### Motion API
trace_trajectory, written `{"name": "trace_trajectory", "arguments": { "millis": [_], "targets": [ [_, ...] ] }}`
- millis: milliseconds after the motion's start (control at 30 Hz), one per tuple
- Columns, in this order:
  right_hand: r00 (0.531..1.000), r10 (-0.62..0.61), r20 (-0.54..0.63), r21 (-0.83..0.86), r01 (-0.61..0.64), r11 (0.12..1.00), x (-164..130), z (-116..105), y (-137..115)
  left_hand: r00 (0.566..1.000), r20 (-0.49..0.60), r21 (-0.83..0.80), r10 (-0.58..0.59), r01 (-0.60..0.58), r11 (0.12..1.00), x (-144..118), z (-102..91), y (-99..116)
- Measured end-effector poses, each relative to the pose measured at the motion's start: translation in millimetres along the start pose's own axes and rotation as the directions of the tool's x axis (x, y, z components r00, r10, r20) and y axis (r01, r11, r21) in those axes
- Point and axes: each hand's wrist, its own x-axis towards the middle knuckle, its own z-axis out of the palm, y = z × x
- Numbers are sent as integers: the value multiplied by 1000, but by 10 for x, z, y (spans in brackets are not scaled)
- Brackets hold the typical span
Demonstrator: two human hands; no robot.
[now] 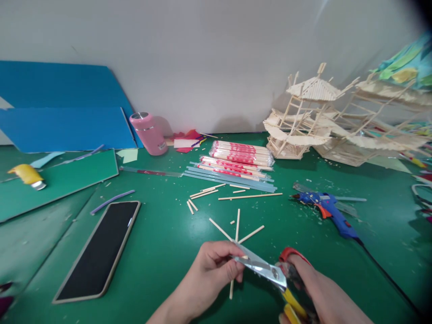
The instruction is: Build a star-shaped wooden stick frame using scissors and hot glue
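Observation:
My left hand is closed in a pinch on a thin wooden stick, whose pale end barely shows at the fingertips. In my right hand is a pair of scissors with red and yellow handles. The scissor blades are slightly apart and reach to the left fingertips, by the stick end. Around and beneath my left hand, several thin sticks fan out like spokes; my hand and the blades hide where they meet. Loose cut sticks and one longer stick lie beyond.
Wrapped chopstick bundles and translucent glue sticks lie mid-table. A blue glue gun with its cord is at right, below stick-built pavilion models. Leftward are a phone, a pink tumbler, a yellow cutter and blue boards.

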Motion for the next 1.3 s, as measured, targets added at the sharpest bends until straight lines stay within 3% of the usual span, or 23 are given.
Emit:
{"name": "trace_trajectory", "arguments": {
  "millis": [333, 700, 867, 967, 1067, 1200, 1300],
  "targets": [
    [992, -10, -123, -29, 7, 1000, -25, 135, 140, 999, 23, 85, 26, -28, 996, -6, 3, 26],
    [995, 46, -89, -78, -53, 996, -9, 129, -25, 1000, 27, 165, 12, -17, 986, -33, 18, 56],
    [988, 104, -118, -6, -106, 994, 54, -75, -41, 998, -26, 157, -54, 57, 986, -15, 36, 41],
    [950, 220, -220, -32, -233, 972, 121, -247, 76, 992, -77, 136, -103, 113, 984, 14, 37, 24],
    [916, 257, -308, -102, -300, 948, 182, -305, 328, 983, -153, 190, -103, 132, 973, 42, 31, 33],
    [883, 123, -453, -212, -241, 947, 173, -298, 693, 969, -245, 363, -18, 109, 925, 63, 17, 80],
    [848, 0, -530, -314, -196, 929, 96, -338, 792, 976, -200, 588, 90, 47, 808, 63, 17, 118]
  ]
}}
